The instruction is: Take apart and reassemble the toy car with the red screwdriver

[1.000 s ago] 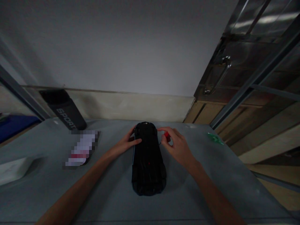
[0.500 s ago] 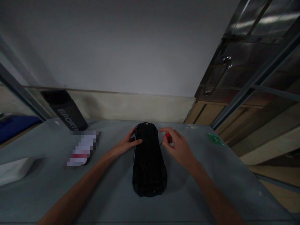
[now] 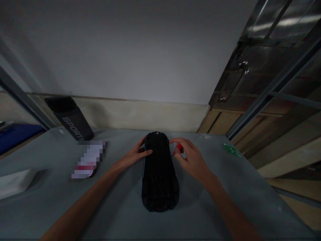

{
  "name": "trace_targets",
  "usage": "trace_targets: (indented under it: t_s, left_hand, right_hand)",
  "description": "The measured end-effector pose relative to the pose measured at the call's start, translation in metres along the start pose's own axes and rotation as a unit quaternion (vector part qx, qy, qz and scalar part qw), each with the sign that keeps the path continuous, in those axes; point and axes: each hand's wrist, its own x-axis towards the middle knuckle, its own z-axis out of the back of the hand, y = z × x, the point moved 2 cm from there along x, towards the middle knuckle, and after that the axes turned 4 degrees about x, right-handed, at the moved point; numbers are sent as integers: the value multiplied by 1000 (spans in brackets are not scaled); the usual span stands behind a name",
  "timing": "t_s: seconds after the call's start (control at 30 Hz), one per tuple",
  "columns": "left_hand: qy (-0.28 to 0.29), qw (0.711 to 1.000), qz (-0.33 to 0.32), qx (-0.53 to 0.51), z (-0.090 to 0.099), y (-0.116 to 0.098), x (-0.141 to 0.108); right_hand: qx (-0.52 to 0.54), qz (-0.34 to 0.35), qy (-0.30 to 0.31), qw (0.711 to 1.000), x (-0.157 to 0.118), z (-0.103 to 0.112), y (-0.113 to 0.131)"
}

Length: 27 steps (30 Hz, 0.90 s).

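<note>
At lower centre of the frame, a long, rounded black car-shaped body (image 3: 160, 177) lies on the smooth grey tabletop (image 3: 117, 207); the left hand (image 3: 136, 154), thumb spread, clasps its upper-left edge, the right hand (image 3: 191, 156) closely pinches a small, thin-shafted red-handled tool (image 3: 179, 147)
</note>
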Motion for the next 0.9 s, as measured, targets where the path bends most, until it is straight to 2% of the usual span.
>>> trace_targets:
  t_s: [0.2, 0.4, 0.6, 0.9]
  left_hand:
    - [2, 1000, -4, 1, -2, -5, -3]
    - [-4, 1000, -15, 13, -2, -5, -1]
    - [0, 1000, -1, -1, -4, -9, -4]
    - [2, 1000, -2, -7, -4, -9, -4]
  right_hand:
    - [-3, -46, -13, 999, 0, -2, -4]
    - [-3, -39, -9, 999, -1, -1, -4]
    - [38, -104, -9, 994, 1, -3, -7]
    - [36, -93, -8, 995, 0, 0, -6]
